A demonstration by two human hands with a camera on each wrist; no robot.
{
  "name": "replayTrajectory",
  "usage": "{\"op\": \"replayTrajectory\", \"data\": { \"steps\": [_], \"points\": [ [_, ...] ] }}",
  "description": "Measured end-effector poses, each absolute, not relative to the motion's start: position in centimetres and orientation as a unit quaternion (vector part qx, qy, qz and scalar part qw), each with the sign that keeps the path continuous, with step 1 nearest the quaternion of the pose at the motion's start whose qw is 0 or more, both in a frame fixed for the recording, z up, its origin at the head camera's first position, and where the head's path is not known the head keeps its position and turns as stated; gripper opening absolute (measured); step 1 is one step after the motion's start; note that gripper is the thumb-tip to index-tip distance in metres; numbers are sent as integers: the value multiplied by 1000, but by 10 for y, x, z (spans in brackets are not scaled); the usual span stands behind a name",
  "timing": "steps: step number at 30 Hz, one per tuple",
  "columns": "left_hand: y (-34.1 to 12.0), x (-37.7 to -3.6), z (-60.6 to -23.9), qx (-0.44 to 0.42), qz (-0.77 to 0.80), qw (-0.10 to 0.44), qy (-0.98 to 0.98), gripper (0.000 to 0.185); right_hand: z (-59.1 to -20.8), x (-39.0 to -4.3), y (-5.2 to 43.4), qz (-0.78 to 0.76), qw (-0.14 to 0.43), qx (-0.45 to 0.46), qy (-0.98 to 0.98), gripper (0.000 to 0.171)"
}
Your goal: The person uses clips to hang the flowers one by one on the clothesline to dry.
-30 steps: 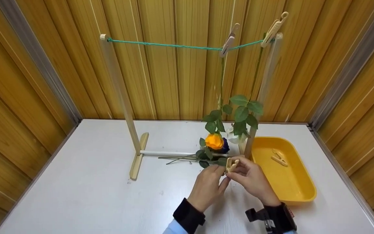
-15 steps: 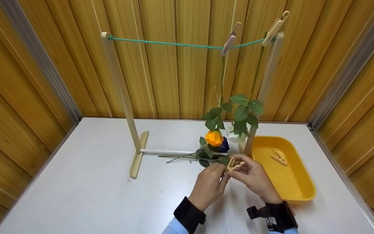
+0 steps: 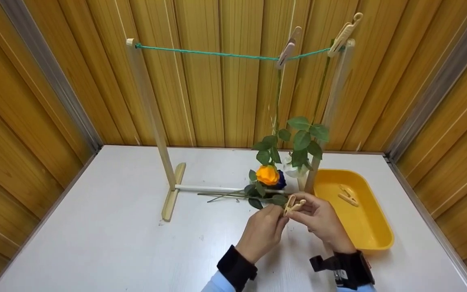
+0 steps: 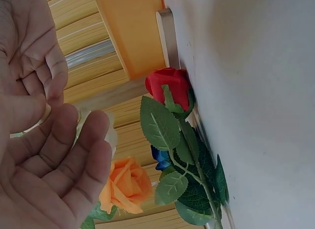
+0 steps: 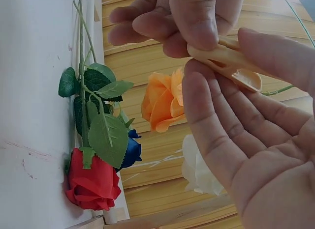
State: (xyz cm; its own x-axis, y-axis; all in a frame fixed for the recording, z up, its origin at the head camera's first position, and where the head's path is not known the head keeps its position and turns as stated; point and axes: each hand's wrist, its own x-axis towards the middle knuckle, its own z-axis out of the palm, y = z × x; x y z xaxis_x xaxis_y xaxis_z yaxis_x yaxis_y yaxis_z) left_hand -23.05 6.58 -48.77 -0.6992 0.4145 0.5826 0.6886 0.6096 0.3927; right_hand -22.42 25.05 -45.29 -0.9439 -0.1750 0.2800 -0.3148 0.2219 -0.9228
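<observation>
Over the white bench, in front of the drying rack, both hands meet: right hand and left hand, each grip pinching the clothespin just above the red rose lying there.

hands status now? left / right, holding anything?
Left hand: fingertips pinch the clothespin.
Right hand: thumb and fingers grip the same clothespin.
</observation>
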Motion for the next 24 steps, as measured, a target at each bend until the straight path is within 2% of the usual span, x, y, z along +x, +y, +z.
{"op": "replayTrajectory", "data": {
  "steps": [9, 18, 24],
  "points": [
    [50, -244, -491, -292, -298, 253, -873, 6, -450, -224, 254, 614, 50, 105, -781, 38],
    [18, -267, -497, -202, -288, 280, -893, 7, -447, -222, 258, 595, 51, 91, -797, 41],
    [7, -277, -505, -157, -262, 280, -910, 12, -447, -221, 259, 596, 59, 91, -796, 40]
  ]
}}
